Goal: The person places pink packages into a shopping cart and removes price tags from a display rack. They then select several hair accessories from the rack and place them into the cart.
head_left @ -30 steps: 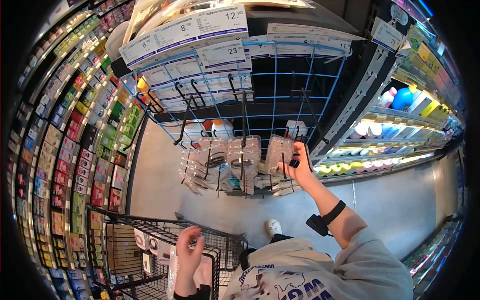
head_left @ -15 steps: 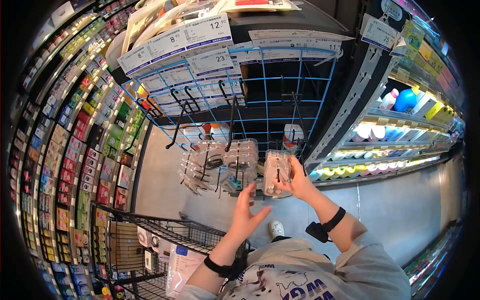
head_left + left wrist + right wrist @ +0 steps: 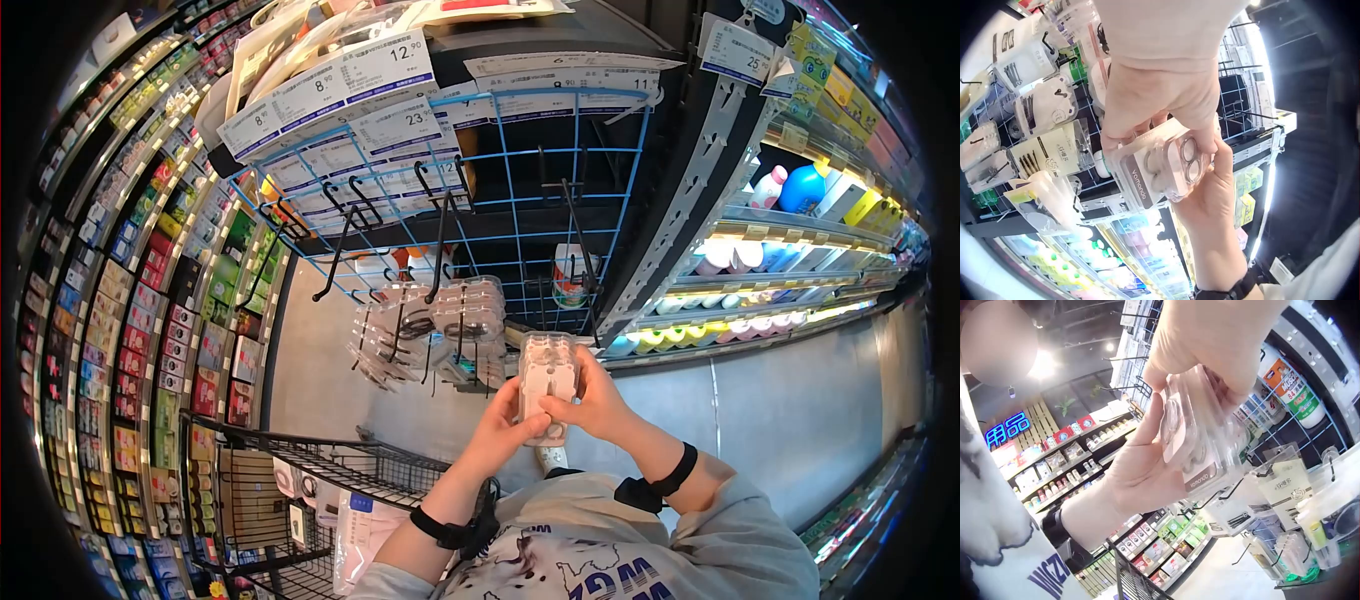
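In the head view a stack of clear blister packs [image 3: 549, 368] is held in front of the body, below the blue wire rack. My left hand [image 3: 495, 432] grips its left side, thumb across the front. On the other side my right hand [image 3: 598, 400] holds it, with the thumb on the front too. Two metal rings like scissor handles show through the front pack [image 3: 1190, 159] in the left wrist view, beside a printed brand name. Seen from the right wrist, the packs [image 3: 1200, 447] sit between both hands, which hide part of them.
The blue wire rack [image 3: 510, 200] with black hooks stands ahead, several hung packs [image 3: 470, 310] at its lower left. Price tags [image 3: 385, 65] line its top. A black wire shopping cart [image 3: 370, 450] holding goods is at my left. Lit shelves [image 3: 800, 245] of bottles stand right.
My right hand has brought the stack of packs from the hooks toward the body. The left hand has come up from above the cart and now grips the stack as well.
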A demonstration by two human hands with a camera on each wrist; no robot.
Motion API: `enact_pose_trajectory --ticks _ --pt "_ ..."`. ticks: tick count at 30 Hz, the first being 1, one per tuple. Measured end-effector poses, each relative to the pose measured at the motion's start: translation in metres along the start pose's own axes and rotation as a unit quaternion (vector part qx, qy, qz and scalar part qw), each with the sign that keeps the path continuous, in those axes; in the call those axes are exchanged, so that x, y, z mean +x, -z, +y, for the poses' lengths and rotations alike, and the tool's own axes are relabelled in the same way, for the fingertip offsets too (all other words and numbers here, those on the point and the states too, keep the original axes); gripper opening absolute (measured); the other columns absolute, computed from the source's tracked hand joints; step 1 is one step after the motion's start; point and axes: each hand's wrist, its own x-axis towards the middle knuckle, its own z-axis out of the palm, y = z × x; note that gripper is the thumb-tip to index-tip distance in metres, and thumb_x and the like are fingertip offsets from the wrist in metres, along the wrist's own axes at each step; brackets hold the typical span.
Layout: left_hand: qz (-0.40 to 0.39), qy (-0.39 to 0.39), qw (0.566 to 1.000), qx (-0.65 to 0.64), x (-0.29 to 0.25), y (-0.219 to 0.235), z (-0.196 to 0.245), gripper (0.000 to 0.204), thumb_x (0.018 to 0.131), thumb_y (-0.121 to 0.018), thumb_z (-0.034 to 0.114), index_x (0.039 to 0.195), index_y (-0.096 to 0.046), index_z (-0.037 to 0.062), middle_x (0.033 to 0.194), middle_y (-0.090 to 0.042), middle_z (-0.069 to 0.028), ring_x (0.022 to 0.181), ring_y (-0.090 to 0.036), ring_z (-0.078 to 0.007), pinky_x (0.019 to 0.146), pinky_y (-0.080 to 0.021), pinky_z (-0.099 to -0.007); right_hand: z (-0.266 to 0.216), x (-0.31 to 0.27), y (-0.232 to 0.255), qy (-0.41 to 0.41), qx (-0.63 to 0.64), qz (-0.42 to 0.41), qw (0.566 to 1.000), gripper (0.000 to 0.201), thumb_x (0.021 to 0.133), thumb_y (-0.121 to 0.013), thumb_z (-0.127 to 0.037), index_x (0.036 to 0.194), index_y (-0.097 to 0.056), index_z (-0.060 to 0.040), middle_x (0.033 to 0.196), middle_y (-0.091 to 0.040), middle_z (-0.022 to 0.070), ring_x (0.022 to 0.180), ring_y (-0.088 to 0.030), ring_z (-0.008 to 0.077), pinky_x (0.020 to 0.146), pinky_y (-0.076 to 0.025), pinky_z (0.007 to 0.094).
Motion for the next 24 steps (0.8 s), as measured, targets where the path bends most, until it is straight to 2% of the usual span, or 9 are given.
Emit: enact_pose_trajectory --ticks 4,10,12,13,15,19,20,22,24 --pt "0.019 0.008 0.997 -0.069 -0.008 -0.010 0.005 0.062 0.088 -0.069 0.012 0.140 -0.035 0.0063 0.130 -0.051 -0.0063 0.116 -0.053 -0.0155 0.097 -0.046 -0.0331 -0.008 -0.005 -0.008 -0.036 -0.032 0.015 0.999 0.057 0.078 -0.074 -0.013 0.125 -0.045 -0.0002 0.115 -0.058 0.0092 0.107 -0.056 0.0145 0.093 -0.046 0.0315" --pt "0.029 0.049 0.992 -0.111 -0.014 -0.005 0.005 0.061 0.088 -0.069 0.015 0.139 -0.036 0.0080 0.121 -0.057 -0.0040 0.105 -0.059 -0.0118 0.089 -0.051 -0.0304 0.012 0.001 0.017 0.003 -0.170 -0.009 0.985 0.037 0.091 -0.060 -0.027 0.116 -0.054 -0.0003 0.111 -0.060 0.0064 0.103 -0.055 0.0136 0.090 -0.045 0.0314" --pt "0.014 0.052 0.990 -0.134 -0.018 -0.004 0.012 0.062 0.088 -0.069 0.017 0.139 -0.036 0.0082 0.120 -0.058 -0.0033 0.104 -0.059 -0.0116 0.088 -0.051 -0.0297 0.018 0.008 0.023 -0.064 0.050 0.000 0.997 0.034 0.098 -0.046 -0.035 0.114 -0.056 -0.0058 0.107 -0.061 0.0045 0.111 -0.055 0.0159 0.098 -0.040 0.0368" --pt "-0.003 0.058 0.986 -0.157 -0.021 -0.004 0.015 0.062 0.088 -0.070 0.020 0.140 -0.036 0.0084 0.119 -0.059 -0.0026 0.104 -0.060 -0.0113 0.087 -0.051 -0.0289 0.014 0.012 0.016 -0.065 0.050 -0.002 0.997 0.034 0.098 -0.046 -0.035 0.114 -0.056 -0.0058 0.107 -0.061 0.0045 0.111 -0.055 0.0159 0.098 -0.040 0.0368" --pt "-0.019 0.067 0.984 -0.164 -0.025 0.000 0.015 0.063 0.088 -0.070 0.022 0.140 -0.037 0.0086 0.119 -0.059 -0.0023 0.104 -0.060 -0.0111 0.087 -0.051 -0.0286 -0.001 0.025 -0.002 -0.183 0.291 0.040 0.938 0.029 0.100 -0.049 -0.030 0.116 -0.058 -0.0077 0.104 -0.061 0.0029 0.096 -0.058 0.0131 0.084 -0.047 0.0318" --pt "-0.039 0.083 0.975 -0.202 -0.033 0.003 0.019 0.066 0.087 -0.071 0.025 0.141 -0.037 0.0095 0.119 -0.060 -0.0024 0.103 -0.061 -0.0113 0.085 -0.052 -0.0283 0.006 0.045 0.000 -0.207 0.309 -0.009 0.928 0.028 0.099 -0.052 -0.032 0.113 -0.057 -0.0086 0.099 -0.062 0.0017 0.091 -0.060 0.0128 0.080 -0.049 0.0306" --pt "-0.035 0.079 0.975 -0.204 -0.036 0.007 0.017 0.066 0.087 -0.071 0.025 0.141 -0.037 0.0095 0.119 -0.060 -0.0024 0.103 -0.061 -0.0113 0.085 -0.052 -0.0283 0.013 0.050 0.005 -0.179 0.300 -0.019 0.937 0.025 0.098 -0.053 -0.030 0.110 -0.057 -0.0089 0.096 -0.062 0.0020 0.089 -0.060 0.0127 0.078 -0.049 0.0295" --pt "-0.127 0.111 0.933 -0.318 -0.043 0.016 0.016 0.069 0.086 -0.072 0.027 0.142 -0.035 0.0091 0.120 -0.059 -0.0026 0.102 -0.061 -0.0111 0.083 -0.053 -0.0282 0.010 0.052 0.004 -0.156 0.296 -0.021 0.942 0.016 0.097 -0.056 -0.024 0.102 -0.056 -0.0089 0.088 -0.062 0.0037 0.084 -0.060 0.0140 0.076 -0.049 0.0285" --pt "-0.122 0.103 0.939 -0.304 -0.054 0.015 0.021 0.071 0.086 -0.072 0.026 0.143 -0.033 0.0084 0.121 -0.058 -0.0031 0.101 -0.062 -0.0113 0.081 -0.054 -0.0281 0.014 0.050 0.011 -0.137 0.283 -0.035 0.949 0.017 0.097 -0.056 -0.025 0.102 -0.056 -0.0087 0.086 -0.062 0.0043 0.081 -0.060 0.0150 0.074 -0.049 0.0290"
